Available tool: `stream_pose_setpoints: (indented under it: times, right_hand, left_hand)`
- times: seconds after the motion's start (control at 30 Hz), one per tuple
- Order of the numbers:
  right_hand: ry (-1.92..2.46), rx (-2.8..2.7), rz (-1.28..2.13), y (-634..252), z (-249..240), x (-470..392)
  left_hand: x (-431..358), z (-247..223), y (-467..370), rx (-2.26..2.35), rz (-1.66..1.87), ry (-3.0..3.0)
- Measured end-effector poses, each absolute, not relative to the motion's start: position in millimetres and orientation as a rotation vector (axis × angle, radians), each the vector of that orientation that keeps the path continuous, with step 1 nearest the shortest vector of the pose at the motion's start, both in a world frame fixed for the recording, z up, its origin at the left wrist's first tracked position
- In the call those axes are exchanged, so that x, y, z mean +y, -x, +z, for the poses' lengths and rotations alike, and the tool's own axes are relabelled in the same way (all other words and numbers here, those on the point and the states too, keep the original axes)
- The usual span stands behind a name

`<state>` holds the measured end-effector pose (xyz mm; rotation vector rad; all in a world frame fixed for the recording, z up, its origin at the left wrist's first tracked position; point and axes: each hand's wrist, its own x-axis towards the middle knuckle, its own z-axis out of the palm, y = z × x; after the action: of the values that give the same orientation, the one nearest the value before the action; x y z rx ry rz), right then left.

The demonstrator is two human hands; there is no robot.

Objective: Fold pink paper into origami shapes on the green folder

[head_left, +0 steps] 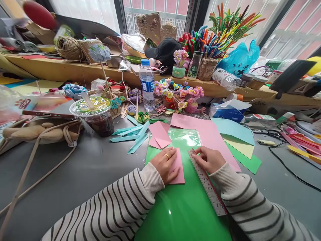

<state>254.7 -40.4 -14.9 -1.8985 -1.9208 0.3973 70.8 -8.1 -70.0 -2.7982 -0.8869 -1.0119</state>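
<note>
My left hand (166, 164), with a ring on one finger, lies flat on a pink paper rectangle (180, 170). That paper rests on a shiny green sheet (173, 207). To the right, my right hand (210, 159) pinches the upper end of a patterned ruler (207, 185), which slants down toward my sleeve on the green sheet. A gap separates ruler and pink rectangle. Smaller pink pieces (159, 134) overlap just beyond my left hand. Behind my right hand spreads a larger pink sheet (213, 135).
Folded light-blue strips (136, 137) lie left of the pink pieces. A drink cup (99, 122), a water bottle (147, 87) and paper flowers stand behind. Blue, yellow and green papers (234, 130), scissors (269, 133) and a black cable (288, 169) are at the right.
</note>
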Motion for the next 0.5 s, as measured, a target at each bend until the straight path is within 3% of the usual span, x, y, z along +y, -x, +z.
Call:
stream_pose_setpoints:
  times: [0.5]
  right_hand:
    - [1.853, -1.816, 0.496, -219, -36, -26]
  left_hand:
    - [-11, -69, -74, -0.915, -1.036, 2.838]
